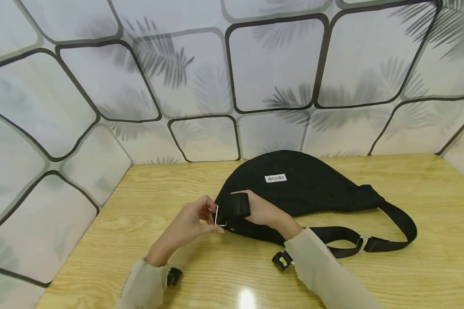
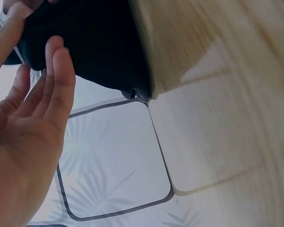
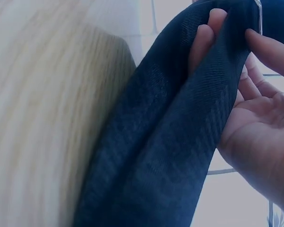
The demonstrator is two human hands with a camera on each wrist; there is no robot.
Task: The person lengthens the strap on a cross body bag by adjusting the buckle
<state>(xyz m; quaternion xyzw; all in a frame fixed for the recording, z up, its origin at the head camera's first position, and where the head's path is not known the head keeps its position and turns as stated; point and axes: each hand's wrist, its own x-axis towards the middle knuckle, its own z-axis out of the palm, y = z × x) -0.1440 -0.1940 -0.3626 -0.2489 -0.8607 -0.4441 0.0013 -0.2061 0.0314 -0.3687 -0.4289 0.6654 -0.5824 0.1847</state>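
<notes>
A black sling bag [image 1: 313,184] with a white label [image 1: 276,178], its lettering upside down, lies on the wooden table. At its left end, my left hand [image 1: 191,221] pinches a silver metal ring [image 1: 217,216] between thumb and fingers. My right hand [image 1: 261,210] grips the bag's black strap [image 1: 237,206], looped near that ring. In the right wrist view, the folded webbing [image 3: 156,142] runs past my right hand [image 3: 260,127], with fingertips [image 3: 201,42] between its layers. The left wrist view has my left hand [image 2: 31,132] against the dark fabric [image 2: 104,42].
The strap's far end curves round on the right, with a metal slider [image 1: 364,243] on it. Small black devices [image 1: 174,277] sit at both sleeves. Patterned panels [image 1: 274,64] stand along the back and left of the wooden table [image 1: 112,249].
</notes>
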